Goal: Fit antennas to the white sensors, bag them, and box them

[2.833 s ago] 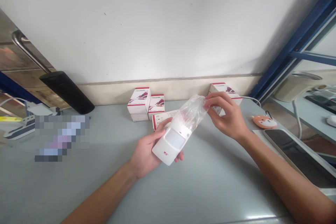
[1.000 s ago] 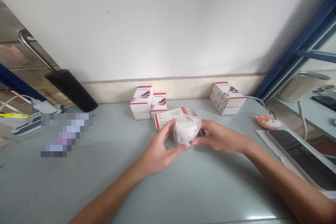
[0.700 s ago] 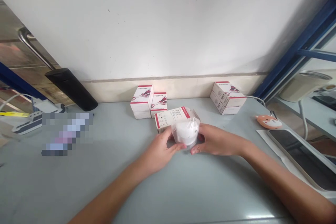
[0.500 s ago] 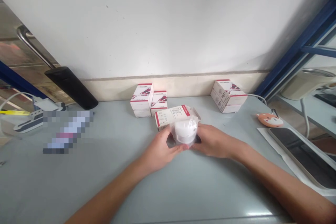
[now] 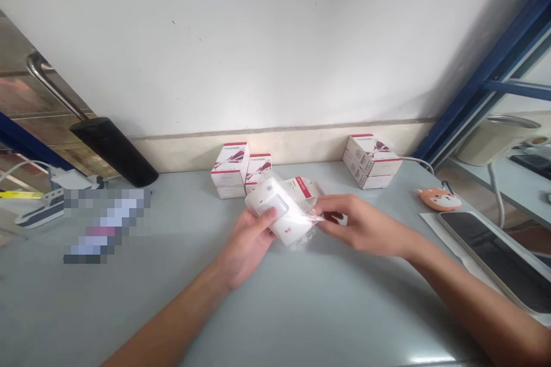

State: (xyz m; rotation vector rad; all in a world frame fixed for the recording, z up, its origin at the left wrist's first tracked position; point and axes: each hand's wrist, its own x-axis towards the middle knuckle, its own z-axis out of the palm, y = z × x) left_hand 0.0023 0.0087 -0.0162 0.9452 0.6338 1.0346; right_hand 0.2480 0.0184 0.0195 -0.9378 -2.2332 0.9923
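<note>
A white motion detector [image 5: 286, 229], tilted and still in a clear plastic bag [image 5: 306, 236], is lifted above the grey table. My left hand [image 5: 243, 243] is wrapped round its left end, thumb lying on the front face. At the other end, my right hand [image 5: 361, 223] pinches the loose plastic between thumb and fingers. Behind the detector lies a white and red carton [image 5: 309, 188] with an open flap, partly covered by the detector and bag.
Small white and red boxes [image 5: 230, 163] stand by the wall, with more stacked boxes [image 5: 373, 160] to the right. A fox-faced case [image 5: 441, 199] and a phone [image 5: 495, 258] lie at right. At left are a power strip [image 5: 47, 206], a blurred-out device [image 5: 107, 226] and a black cylinder [image 5: 115, 152].
The detector has been turned and tilted so its front shows. My right hand has shifted from the detector's side to the bag's end, while my left hand keeps its hold.
</note>
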